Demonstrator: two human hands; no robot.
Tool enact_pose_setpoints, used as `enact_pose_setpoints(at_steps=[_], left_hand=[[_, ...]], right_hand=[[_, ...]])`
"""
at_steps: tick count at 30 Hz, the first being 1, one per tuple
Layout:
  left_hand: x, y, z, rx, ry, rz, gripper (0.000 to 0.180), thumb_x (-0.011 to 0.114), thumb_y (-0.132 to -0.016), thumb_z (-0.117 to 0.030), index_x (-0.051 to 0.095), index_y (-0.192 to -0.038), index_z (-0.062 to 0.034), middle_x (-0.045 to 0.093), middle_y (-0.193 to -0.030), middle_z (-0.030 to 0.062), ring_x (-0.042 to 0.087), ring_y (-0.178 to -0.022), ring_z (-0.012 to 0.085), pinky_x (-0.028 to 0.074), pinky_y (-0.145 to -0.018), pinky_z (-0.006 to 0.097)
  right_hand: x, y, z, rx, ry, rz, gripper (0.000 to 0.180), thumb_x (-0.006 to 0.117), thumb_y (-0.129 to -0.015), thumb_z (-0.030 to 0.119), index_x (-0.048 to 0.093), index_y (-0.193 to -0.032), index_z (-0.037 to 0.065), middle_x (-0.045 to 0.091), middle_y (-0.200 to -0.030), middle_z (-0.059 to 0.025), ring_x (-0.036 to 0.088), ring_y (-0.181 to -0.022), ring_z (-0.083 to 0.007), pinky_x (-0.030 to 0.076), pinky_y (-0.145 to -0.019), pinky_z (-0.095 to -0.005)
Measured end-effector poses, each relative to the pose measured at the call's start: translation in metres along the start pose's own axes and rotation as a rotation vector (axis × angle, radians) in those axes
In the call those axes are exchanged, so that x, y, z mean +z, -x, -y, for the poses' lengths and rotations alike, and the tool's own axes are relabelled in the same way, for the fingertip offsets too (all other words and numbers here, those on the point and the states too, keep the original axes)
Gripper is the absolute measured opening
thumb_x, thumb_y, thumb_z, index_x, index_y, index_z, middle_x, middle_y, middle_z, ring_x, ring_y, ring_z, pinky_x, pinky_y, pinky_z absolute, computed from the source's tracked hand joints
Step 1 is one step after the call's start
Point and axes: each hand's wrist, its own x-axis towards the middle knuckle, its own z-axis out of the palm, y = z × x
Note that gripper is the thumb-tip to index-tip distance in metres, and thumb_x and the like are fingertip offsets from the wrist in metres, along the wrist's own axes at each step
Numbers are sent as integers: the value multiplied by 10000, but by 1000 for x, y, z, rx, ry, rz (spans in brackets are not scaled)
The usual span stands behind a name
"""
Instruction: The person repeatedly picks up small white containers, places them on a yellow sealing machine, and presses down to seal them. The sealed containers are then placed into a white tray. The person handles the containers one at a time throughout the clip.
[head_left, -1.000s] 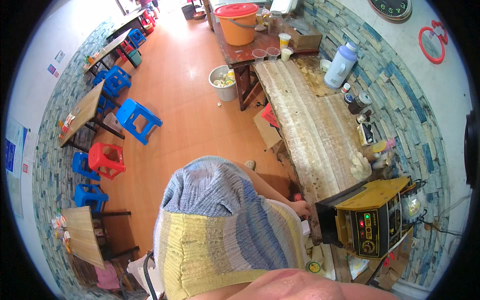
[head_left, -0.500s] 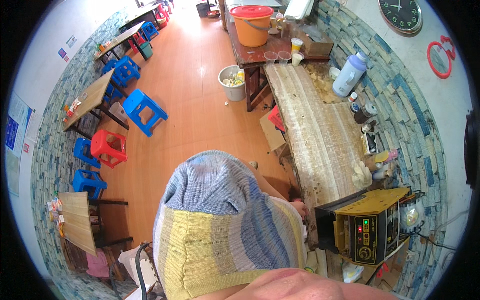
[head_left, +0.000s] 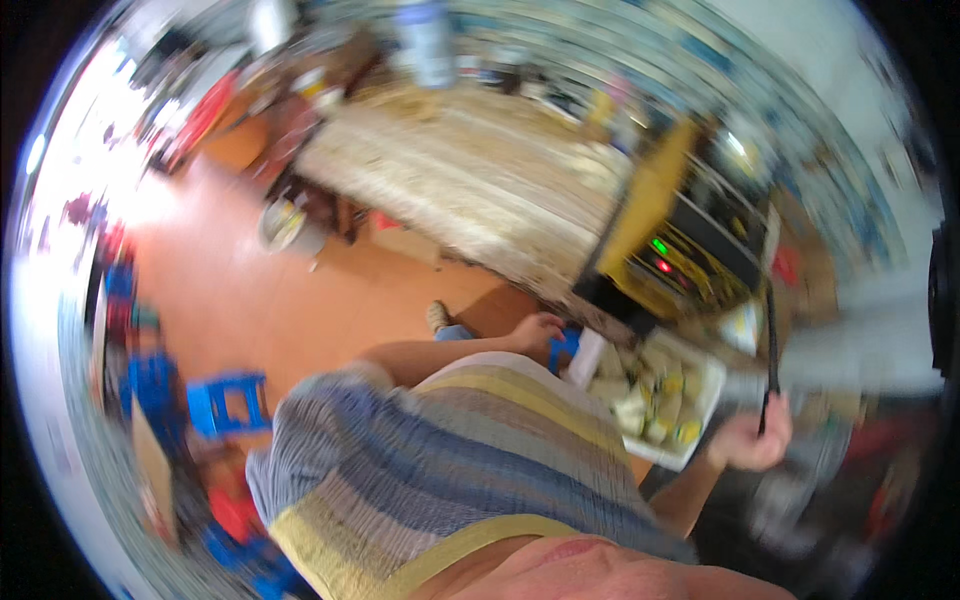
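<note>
My right hand [head_left: 755,438] is closed around the lower end of a thin dark rod-like thing [head_left: 771,345]; blur hides its exact kind. The rod rises in front of a yellow and black machine [head_left: 690,235] with a green and a red light lit. Between my body and the machine is a white box [head_left: 712,395] holding pale and yellow-green pieces that I cannot make out. My left hand [head_left: 540,332] hangs near the table's front edge, beside a blue thing [head_left: 563,348]. Its fingers are loosely bent and apart, with nothing visible in them.
The worn wooden table [head_left: 450,170] carries a pale blue flask [head_left: 426,45] and jars along the brick-patterned wall. An orange bucket [head_left: 235,135], a waste bin [head_left: 290,228] and a blue stool [head_left: 228,402] stand farther left. Dark blurred items lie at lower right.
My view has swung to the right, toward the machine. My right hand has come into view with the dark rod. My left hand, earlier by the table edge, shows more fully.
</note>
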Motion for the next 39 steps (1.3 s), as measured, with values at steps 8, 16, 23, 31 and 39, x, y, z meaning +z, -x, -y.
enact_pose_setpoints(at_steps=[8, 16, 23, 31, 39], left_hand=[[44, -24, -41, -258, 50, 84, 274, 465, -929, -141, 542, -1157, -11, 608, -1051, 80, 564, -949, 183, 463, -797, 298], [81, -83, -81, -376, 686, -44, 366, 462, -872, -27, 464, -1237, -57, 516, -1224, 70, 478, -1142, 214, 362, -962, 364], [100, -105, -101, -312, 910, -80, 379, 444, -847, 17, 459, -1206, -101, 515, -1199, 30, 439, -1205, 195, 261, -1032, 383], [103, -75, -80, -276, 802, -134, 353, 379, -816, 60, 476, -1110, -108, 528, -1148, 7, 460, -1191, 213, 295, -1020, 399], [98, 8, -58, -458, 799, 75, 560, 361, -781, 112, 350, -1312, -65, 368, -1377, 76, 303, -1327, 255, 259, -1084, 385]], right_hand=[[50, -154, -49, 704, -650, 0, 206, 452, -900, 71, 506, -735, -39, 555, -734, -122, 559, -728, -216, 462, -836, -358], [242, -237, -198, 562, -142, 285, 341, 464, -897, 296, 508, -979, -32, 576, -753, -172, 568, -620, -238, 467, -577, -354], [228, -214, -161, 139, 76, 158, 776, 513, -902, 327, 80, -1425, -49, 139, -1470, -272, 132, -1382, -337, 169, -1111, -353], [96, -97, -28, 196, -365, 207, 404, 473, -884, 16, 389, -1276, -26, 500, -1192, -157, 477, -1145, -248, 383, -979, -373], [40, 54, 12, 580, -251, 661, 585, 560, -898, 282, 336, -1346, -19, 434, -1282, -211, 453, -1155, -322, 392, -951, -415]])
